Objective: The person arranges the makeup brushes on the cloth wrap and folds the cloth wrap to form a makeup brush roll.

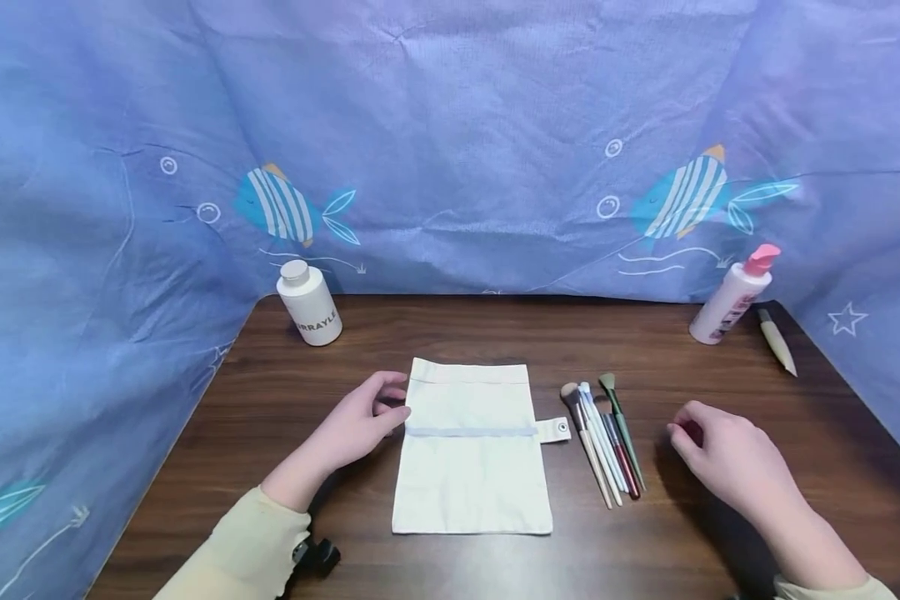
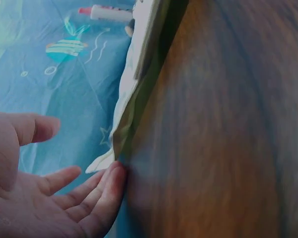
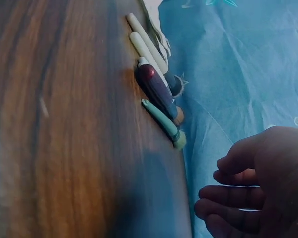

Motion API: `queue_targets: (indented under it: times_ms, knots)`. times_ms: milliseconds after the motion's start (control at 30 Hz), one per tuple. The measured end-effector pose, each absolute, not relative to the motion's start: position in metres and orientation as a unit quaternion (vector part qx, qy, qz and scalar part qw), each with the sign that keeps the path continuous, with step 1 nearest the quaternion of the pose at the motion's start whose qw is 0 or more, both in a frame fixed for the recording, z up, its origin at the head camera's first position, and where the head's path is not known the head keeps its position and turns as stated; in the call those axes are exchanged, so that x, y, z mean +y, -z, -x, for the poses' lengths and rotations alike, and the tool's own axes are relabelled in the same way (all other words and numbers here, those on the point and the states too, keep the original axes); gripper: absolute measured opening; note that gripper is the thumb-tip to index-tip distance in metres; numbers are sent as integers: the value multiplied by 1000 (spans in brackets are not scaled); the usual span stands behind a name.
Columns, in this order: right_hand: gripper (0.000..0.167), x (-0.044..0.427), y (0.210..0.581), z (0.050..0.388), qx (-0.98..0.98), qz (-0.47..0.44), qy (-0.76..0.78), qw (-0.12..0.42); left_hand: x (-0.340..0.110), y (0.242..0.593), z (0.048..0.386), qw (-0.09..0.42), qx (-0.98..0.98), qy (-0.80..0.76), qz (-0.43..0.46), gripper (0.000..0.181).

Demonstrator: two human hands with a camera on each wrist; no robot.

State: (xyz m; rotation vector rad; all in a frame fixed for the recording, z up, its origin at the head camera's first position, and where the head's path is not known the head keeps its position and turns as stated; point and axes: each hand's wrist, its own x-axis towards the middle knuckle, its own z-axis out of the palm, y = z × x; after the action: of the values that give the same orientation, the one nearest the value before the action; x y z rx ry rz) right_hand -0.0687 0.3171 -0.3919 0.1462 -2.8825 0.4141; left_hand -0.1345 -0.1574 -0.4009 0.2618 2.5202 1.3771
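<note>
A cream fabric brush roll (image 1: pixel 472 487) lies unfolded mid-table, a grey band across it and a snap tab (image 1: pixel 553 430) sticking out on the right. My left hand (image 1: pixel 360 421) is at its left edge, thumb and fingers apart; in the left wrist view the fingertips (image 2: pixel 115 176) meet the fabric edge (image 2: pixel 123 116), though firm contact is hard to tell. Several makeup brushes (image 1: pixel 594 450) lie in a bunch right of the roll, a green-handled brush (image 1: pixel 624 433) outermost. Right of them hovers my right hand (image 1: pixel 735 458), fingers loosely bent, holding nothing.
A white bottle (image 1: pixel 311 304) stands at the back left of the wooden table (image 1: pixel 450 329). At the back right are a pump bottle (image 1: pixel 726 307) with a pink top and a pale, pointed tool (image 1: pixel 777 342). Blue fish-print cloth (image 1: pixel 450 150) hangs behind and beside the table.
</note>
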Motion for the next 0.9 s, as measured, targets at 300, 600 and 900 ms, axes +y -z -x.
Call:
queue_targets:
  times_ms: [300,600,900]
  knots:
    - [9,308,378,83,-988,-67,-128,53,-150,410,147,136,835,-530,-56,42]
    - [7,293,382,95,-986,-70,-148,21,-153,410,156,161,835,-525,-45,39]
    - [7,280,385,105,-985,-70,-160,9,-149,411,165,169,843,-509,-48,39]
